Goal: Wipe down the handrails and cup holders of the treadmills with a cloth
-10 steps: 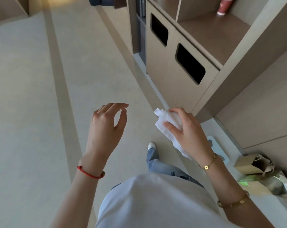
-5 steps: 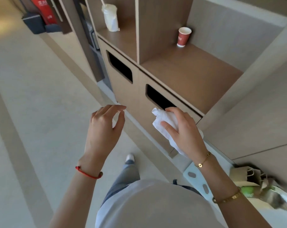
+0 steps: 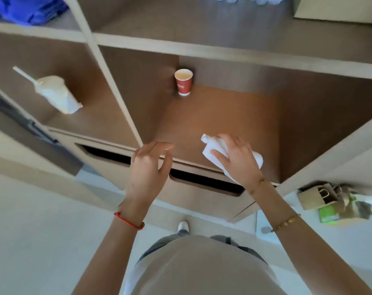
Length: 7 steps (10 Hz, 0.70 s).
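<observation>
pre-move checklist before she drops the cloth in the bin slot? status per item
1. Cloth gripped in right hand: ok.
2. Left hand free, fingers relaxed: ok.
3. Bin slot below the hands unblocked: ok.
4. Cloth over the slot: not ok, it is above the shelf.
5. Red cup at the shelf's back corner, apart from the hands: ok.
6. Treadmill wiping finished: cannot tell, no treadmill in view.

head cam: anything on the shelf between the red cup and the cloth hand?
No. In the head view, only bare brown shelf lies between the red cup and the right hand gripping the cloth.
</observation>
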Motion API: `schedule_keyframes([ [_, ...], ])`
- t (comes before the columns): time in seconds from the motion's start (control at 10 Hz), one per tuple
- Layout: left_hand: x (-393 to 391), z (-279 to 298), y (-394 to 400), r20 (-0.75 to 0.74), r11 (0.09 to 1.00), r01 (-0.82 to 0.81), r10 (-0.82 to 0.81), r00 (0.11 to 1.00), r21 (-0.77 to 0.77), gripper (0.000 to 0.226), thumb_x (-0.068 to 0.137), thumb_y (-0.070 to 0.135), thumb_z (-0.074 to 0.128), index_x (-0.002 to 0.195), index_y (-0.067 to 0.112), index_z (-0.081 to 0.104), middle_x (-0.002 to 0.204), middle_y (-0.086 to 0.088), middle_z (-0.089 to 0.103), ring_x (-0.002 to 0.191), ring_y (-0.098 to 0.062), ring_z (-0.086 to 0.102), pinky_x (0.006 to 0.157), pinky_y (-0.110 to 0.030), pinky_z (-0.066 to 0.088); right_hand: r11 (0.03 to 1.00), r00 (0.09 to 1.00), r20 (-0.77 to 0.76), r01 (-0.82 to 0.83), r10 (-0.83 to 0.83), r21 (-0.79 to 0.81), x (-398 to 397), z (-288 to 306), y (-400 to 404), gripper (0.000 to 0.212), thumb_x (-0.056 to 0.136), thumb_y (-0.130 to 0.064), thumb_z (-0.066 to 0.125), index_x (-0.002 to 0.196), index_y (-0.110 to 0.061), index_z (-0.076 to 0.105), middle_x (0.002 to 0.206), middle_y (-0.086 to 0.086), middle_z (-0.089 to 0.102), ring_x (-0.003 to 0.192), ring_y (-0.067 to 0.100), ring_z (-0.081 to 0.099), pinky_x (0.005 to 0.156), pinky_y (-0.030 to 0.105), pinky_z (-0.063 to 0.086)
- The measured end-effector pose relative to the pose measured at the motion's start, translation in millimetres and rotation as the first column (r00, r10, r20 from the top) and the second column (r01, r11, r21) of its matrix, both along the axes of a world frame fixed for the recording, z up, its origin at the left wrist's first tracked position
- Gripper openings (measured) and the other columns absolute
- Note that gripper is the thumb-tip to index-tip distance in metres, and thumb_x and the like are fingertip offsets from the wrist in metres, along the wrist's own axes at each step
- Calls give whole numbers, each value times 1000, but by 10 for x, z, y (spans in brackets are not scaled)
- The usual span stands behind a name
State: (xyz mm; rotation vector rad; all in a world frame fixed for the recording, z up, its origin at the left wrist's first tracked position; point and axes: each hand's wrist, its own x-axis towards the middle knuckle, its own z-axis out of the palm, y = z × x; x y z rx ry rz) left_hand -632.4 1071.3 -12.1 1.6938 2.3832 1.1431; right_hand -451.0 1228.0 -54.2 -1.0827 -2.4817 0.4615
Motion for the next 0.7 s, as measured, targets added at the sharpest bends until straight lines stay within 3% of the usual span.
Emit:
schedule_keyframes([
  [0.3, -540, -109, 625, 20, 978, 198, -197, 980, -59, 20, 92, 4, 59, 107, 7, 72, 98, -5, 72, 91, -26, 67, 88, -51, 51, 989, 960, 243, 128, -141, 68, -386, -381, 586, 40, 97, -37, 54, 128, -12, 52, 118, 7, 62, 105, 31, 52, 88, 40, 36],
  [0.5, -628, -194, 797, 63, 966, 243, -238, 969, -89, 20, 92, 5, 60, 107, 10, 72, 100, -1, 72, 93, -21, 67, 91, -52, 49, 987, 915, 376, 161, -147, -4, -428, -570, 668, 52, 97, -49, 47, 138, -19, 42, 132, 2, 55, 115, 26, 44, 97, 36, 32],
  [0.6, -641, -178, 843, 70, 960, 265, -260, 963, -87, 21, 92, 4, 60, 107, 11, 73, 100, -1, 72, 93, -20, 66, 92, -52, 50, 973, 935, 309, 212, -176, -87, -459, -423, 598, 54, 94, -51, 52, 138, -21, 44, 136, 0, 52, 123, 25, 41, 102, 37, 30],
  [0.7, -680, -206, 887, 82, 965, 257, -253, 964, -55, 21, 91, 3, 60, 107, 10, 72, 102, 0, 72, 95, -20, 67, 92, -52, 50, 947, 952, 106, 298, -287, -116, -395, -262, 461, 45, 93, -42, 59, 133, -22, 52, 134, -2, 54, 124, 22, 41, 102, 35, 32],
])
